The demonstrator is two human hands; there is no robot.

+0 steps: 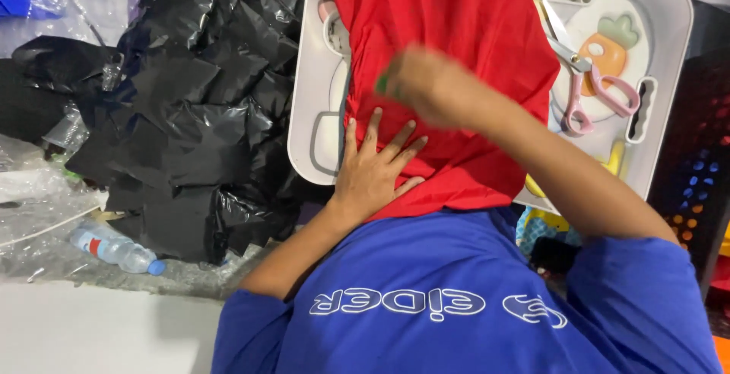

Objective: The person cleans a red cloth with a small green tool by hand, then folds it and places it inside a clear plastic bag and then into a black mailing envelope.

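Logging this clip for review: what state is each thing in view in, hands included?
Red cloth: draped over the tray, creased, pinned by a hand.
Left hand: flat, fingers spread on the cloth.
Right hand: motion-blurred above the cloth; grip unclear.
Pink-handled scissors: lying on the tray, blades closed.
White plastic tray: flat, partly covered.
Clear plastic bottle: on its side, capped.
Black plastic bags: crumpled in a heap.

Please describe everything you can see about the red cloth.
The red cloth is a plain, bright red, soft woven-looking fabric, wrinkled and gathered. It lies draped over a white tray, hanging toward the person's lap. The left hand presses flat on its lower part; the right hand, blurred, touches its middle.
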